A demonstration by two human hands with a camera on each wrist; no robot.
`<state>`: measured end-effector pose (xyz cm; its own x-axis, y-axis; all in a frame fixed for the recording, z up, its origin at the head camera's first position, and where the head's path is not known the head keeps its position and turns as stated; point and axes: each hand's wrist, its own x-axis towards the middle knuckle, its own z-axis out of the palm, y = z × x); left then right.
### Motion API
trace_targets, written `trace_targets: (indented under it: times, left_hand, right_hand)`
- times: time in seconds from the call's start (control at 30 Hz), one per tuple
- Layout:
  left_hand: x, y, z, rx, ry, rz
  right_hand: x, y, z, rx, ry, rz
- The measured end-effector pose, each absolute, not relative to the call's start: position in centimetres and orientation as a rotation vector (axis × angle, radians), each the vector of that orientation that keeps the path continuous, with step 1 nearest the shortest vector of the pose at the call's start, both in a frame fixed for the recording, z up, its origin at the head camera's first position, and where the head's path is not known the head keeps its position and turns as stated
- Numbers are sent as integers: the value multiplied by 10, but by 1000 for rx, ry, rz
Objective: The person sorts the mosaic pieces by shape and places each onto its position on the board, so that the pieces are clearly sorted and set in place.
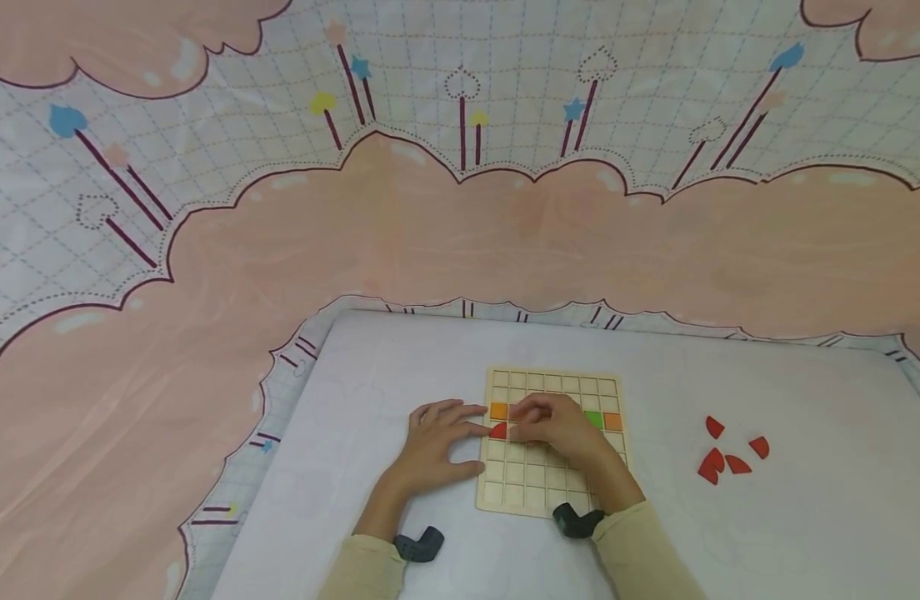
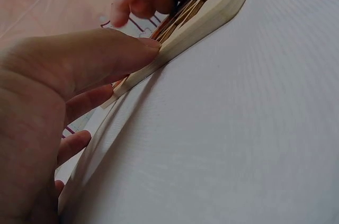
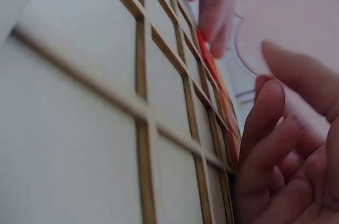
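A wooden grid board (image 1: 505, 498) lies on the white table. One red rounded piece (image 1: 498, 431) sits in its left column, below an orange square (image 1: 498, 411). My left hand (image 1: 433, 446) reaches from the left with spread fingers; its index fingertip is at the red piece, and its thumb (image 2: 122, 57) rests on the board's edge. Over the board's middle is my right hand (image 1: 553, 425), fingers loosely bent beside the red piece. In the right wrist view, its thumb (image 3: 299, 70) stands apart from the fingers, and no piece shows between them.
Several loose red pieces (image 1: 737, 464) lie on the table to the right of the board. A green square (image 1: 594, 419) and another orange square (image 1: 612, 422) sit in the board's right part. Behind the table hangs a patterned pink cloth (image 1: 460, 242).
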<state>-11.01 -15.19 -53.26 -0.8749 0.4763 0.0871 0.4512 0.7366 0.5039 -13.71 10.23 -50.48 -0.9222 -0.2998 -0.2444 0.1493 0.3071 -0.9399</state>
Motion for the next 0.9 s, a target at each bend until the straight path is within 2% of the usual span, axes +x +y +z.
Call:
trace_targets:
  times: [0.3,0.6,0.9]
  left_hand:
    - [-109,-149,-534,759,2894,814]
    - [-109,-150,-531,737,2892,820]
    - [-111,-150,-533,744,2890,808]
  right_hand:
    - [-130,159,-488,-103,2226,-1698]
    - [-126,218,-472,27,2401,-1546]
    - [-113,281,-472,153,2564,-1288]
